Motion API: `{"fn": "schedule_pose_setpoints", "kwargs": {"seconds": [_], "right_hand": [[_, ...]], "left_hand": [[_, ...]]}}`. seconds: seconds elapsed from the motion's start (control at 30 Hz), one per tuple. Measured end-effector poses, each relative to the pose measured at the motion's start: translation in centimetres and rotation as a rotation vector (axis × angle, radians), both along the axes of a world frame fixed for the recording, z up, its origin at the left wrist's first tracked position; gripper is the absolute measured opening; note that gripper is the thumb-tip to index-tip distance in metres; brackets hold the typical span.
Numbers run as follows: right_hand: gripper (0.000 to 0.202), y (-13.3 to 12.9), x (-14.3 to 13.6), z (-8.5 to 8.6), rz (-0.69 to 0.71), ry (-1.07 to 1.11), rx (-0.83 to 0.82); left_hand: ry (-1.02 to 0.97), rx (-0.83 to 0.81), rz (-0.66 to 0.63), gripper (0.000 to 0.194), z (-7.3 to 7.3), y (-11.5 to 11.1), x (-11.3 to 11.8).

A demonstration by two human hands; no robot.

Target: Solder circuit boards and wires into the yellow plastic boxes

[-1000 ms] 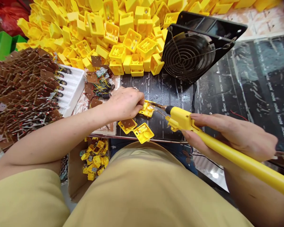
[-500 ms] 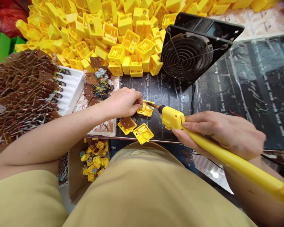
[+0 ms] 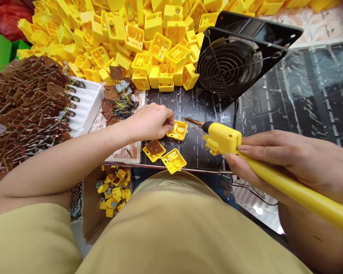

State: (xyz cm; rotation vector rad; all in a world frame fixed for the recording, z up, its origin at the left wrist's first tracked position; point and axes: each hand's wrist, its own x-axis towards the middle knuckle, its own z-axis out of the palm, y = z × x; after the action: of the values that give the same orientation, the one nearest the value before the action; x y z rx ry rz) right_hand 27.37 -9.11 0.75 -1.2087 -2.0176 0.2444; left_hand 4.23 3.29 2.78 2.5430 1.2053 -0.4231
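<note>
My right hand (image 3: 291, 160) is wrapped round a yellow soldering iron (image 3: 224, 137). Its metal tip and a thin tube beneath point left, apart from the small yellow casing half (image 3: 180, 130) on the bench. At that casing's left edge, my left hand (image 3: 157, 120) is closed in a pinch; what lies between the fingertips is hidden. Nearer to me are an open yellow casing half (image 3: 174, 161) with a round speaker grille and another yellow casing part holding a brown circuit board (image 3: 154, 148).
A black fan (image 3: 228, 64) stands behind the iron. Yellow casings (image 3: 157, 45) are heaped along the back. Brown circuit boards (image 3: 25, 110) pile up at left beside a white foam block (image 3: 87, 106). Wired parts (image 3: 124, 99) lie behind my left wrist. Below sits a carton (image 3: 90, 213) of yellow pieces.
My right hand has drawn the soldering iron back to the right, so its tip has left the casing half. My left hand stays pinched in nearly the same place.
</note>
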Motion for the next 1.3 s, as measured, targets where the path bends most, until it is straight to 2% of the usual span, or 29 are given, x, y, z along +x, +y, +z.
{"fn": "schedule_pose_setpoints", "kwargs": {"seconds": [0.13, 0.2, 0.3, 0.43, 0.57, 0.7, 0.83, 0.97, 1.3], "right_hand": [[0.016, 0.0, 0.1, -0.7, 0.044, 0.003, 0.076], [0.012, 0.0, 0.3, -1.0, -0.010, 0.014, 0.129], [0.022, -0.3, 0.5, -1.3, -0.100, -0.073, 0.191], [0.021, -0.6, 0.8, -1.8, -0.128, -0.077, 0.167], [0.027, -0.7, 0.8, -2.3, -0.114, -0.014, 0.116], [0.021, -0.6, 0.4, -1.8, -0.110, -0.029, 0.215], [0.026, -0.4, 0.1, -1.3, -0.102, -0.023, 0.273], [0.025, -0.4, 0.3, -1.5, -0.075, 0.010, 0.273], [0.023, -0.6, 0.0, -1.4, -0.096, 0.032, 0.244]], "left_hand": [[0.009, -0.024, -0.023, 0.026, 0.4, 0.2, -0.2], [0.004, -0.034, -0.022, 0.026, 0.6, 0.2, -0.3], [-0.023, -0.010, -0.018, 0.028, 0.7, 0.2, -0.7], [-0.093, 0.022, 0.012, 0.029, 0.1, 0.1, -1.3], [-0.311, -0.135, 0.145, 0.024, -0.4, -0.1, -1.8], [-0.398, -0.252, 0.232, 0.025, -0.6, -0.2, -2.0], [-0.384, -0.276, 0.231, 0.030, -0.7, -0.2, -2.4], [-0.441, -0.350, 0.211, 0.033, -0.5, -0.2, -3.2], [-0.563, -0.233, 0.336, 0.024, -1.8, -0.2, -2.7]]}}
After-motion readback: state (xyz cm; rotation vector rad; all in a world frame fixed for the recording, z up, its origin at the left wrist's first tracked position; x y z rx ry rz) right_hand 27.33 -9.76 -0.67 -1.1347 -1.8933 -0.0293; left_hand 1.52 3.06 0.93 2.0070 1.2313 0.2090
